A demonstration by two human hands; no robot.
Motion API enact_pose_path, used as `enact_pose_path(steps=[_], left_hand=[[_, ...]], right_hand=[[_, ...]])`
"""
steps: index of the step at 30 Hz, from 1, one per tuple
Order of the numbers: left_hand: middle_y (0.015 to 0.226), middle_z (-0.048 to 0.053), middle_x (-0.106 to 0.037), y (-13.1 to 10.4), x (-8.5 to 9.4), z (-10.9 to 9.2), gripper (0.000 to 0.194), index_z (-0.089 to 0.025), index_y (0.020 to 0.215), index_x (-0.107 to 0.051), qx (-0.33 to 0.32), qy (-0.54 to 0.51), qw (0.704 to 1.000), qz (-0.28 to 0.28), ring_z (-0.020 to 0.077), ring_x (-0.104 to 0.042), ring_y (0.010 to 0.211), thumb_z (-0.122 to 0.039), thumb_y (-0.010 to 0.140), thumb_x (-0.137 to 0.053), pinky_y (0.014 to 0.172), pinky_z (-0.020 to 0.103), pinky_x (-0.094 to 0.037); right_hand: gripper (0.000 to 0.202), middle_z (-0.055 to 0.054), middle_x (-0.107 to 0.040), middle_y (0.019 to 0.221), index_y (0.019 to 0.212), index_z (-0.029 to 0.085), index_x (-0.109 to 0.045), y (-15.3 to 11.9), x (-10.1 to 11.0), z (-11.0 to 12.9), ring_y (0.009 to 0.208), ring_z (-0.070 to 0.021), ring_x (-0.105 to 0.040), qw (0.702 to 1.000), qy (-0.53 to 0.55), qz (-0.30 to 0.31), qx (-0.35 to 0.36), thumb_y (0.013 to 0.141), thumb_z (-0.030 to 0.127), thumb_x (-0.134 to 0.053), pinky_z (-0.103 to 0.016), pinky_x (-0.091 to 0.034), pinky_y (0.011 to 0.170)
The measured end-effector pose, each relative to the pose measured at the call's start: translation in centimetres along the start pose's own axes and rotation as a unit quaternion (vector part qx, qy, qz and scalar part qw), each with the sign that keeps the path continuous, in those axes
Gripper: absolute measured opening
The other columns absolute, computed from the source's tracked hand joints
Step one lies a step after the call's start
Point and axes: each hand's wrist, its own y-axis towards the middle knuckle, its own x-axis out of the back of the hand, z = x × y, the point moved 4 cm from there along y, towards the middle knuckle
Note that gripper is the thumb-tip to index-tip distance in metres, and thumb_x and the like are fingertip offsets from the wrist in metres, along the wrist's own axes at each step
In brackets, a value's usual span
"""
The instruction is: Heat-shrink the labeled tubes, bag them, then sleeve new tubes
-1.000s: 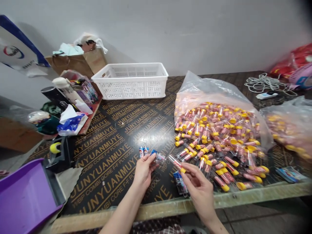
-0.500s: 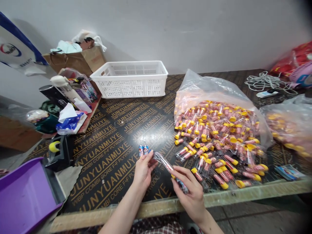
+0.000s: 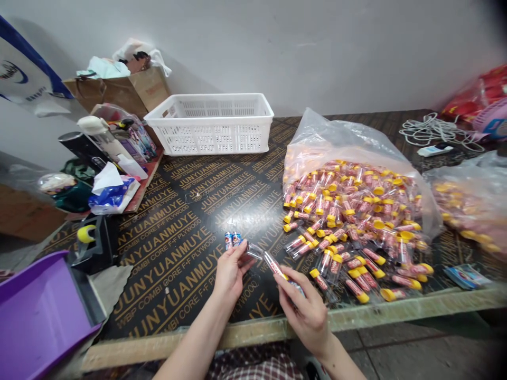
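Note:
My left hand pinches one end of a clear plastic tube above the black tabletop. Two small blue labelled pieces show just beyond its fingertips. My right hand is closed on a pink-and-white roll with a yellow end, and a bluish item shows partly between its fingers. The roll's far tip is beside the tube's right end. To the right of my hands, many yellow-capped tubes with pink rolls spill from a clear plastic bag.
A white slotted basket stands at the back. At the left are a brown paper bag, bottles, a tissue pack, a tape dispenser and a purple dustpan. White cable and blue cards lie right.
The roll and the clear tube, in line before, now show as separate pieces at a slight angle, with the roll further out of the tube. The view has shifted slightly.

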Motion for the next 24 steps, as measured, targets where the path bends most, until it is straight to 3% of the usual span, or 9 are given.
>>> enact_pose_path(steps=[6, 14, 16, 19, 22, 24], left_hand=[[0.065, -0.001, -0.064, -0.3, -0.1, 0.3, 0.031, -0.012, 0.070, -0.062, -0.017, 0.006, 1.000, -0.011, 0.0087, -0.057, 0.055, -0.028, 0.053, -0.081, 0.058, 0.023, -0.050], [0.070, 0.001, -0.065, -1.9, -1.6, 0.6, 0.039, -0.012, 0.077, -0.061, 0.001, 0.070, 0.993, 0.094, 0.0107, -0.060, 0.060, -0.025, 0.049, -0.084, 0.058, 0.022, -0.050], [0.073, 0.003, -0.066, -2.5, -1.9, 0.8, 0.042, -0.011, 0.082, -0.063, 0.024, 0.104, 0.986, 0.128, 0.0112, -0.061, 0.061, -0.025, 0.049, -0.084, 0.059, 0.022, -0.050], [0.073, 0.004, -0.066, -3.4, -2.2, 1.3, 0.040, -0.009, 0.084, -0.064, 0.056, 0.146, 0.971, 0.179, 0.0115, -0.061, 0.061, -0.028, 0.054, -0.082, 0.058, 0.023, -0.050], [0.068, 0.004, -0.065, -3.9, -2.3, 1.7, 0.037, -0.008, 0.080, -0.064, 0.075, 0.167, 0.963, 0.199, 0.0105, -0.059, 0.058, -0.033, 0.058, -0.080, 0.054, 0.022, -0.049], [0.069, 0.004, -0.066, -4.1, -2.2, 1.9, 0.037, -0.008, 0.080, -0.064, 0.084, 0.175, 0.960, 0.200, 0.0101, -0.059, 0.057, -0.033, 0.057, -0.080, 0.053, 0.020, -0.048]], right_hand=[[0.063, -0.011, -0.058, 0.117, 0.135, 0.029, -0.042, -0.4, -0.6, 0.4, 0.109, -0.0214, -0.056, 0.999, 0.012, 0.034, 0.040, 0.079, -0.001, -0.048, -0.037, -0.054, 0.085], [0.051, -0.007, -0.055, 0.111, 0.126, 0.030, -0.051, 0.1, -0.5, -1.0, 0.103, -0.0171, -0.057, 0.991, 0.103, 0.032, -0.082, 0.083, 0.003, -0.044, -0.032, -0.051, 0.089], [0.056, -0.007, -0.052, 0.110, 0.130, 0.031, -0.045, 0.2, -0.3, -1.5, 0.103, -0.0184, -0.056, 0.990, 0.093, 0.024, -0.098, 0.080, 0.005, -0.049, -0.035, -0.050, 0.089], [0.072, -0.010, -0.039, 0.131, 0.138, 0.029, -0.031, 0.5, -0.2, -2.2, 0.117, -0.0249, -0.046, 0.987, 0.102, 0.035, -0.116, 0.073, 0.007, -0.054, -0.045, -0.043, 0.098], [0.083, -0.009, -0.023, 0.145, 0.141, 0.028, -0.023, 0.8, -0.4, -2.4, 0.128, -0.0281, -0.036, 0.976, 0.169, 0.076, -0.117, 0.067, 0.006, -0.053, -0.047, -0.039, 0.102], [0.086, -0.008, -0.024, 0.146, 0.141, 0.028, -0.021, 0.8, -0.7, -2.3, 0.129, -0.0274, -0.035, 0.965, 0.211, 0.108, -0.113, 0.064, 0.004, -0.052, -0.046, -0.038, 0.104]])
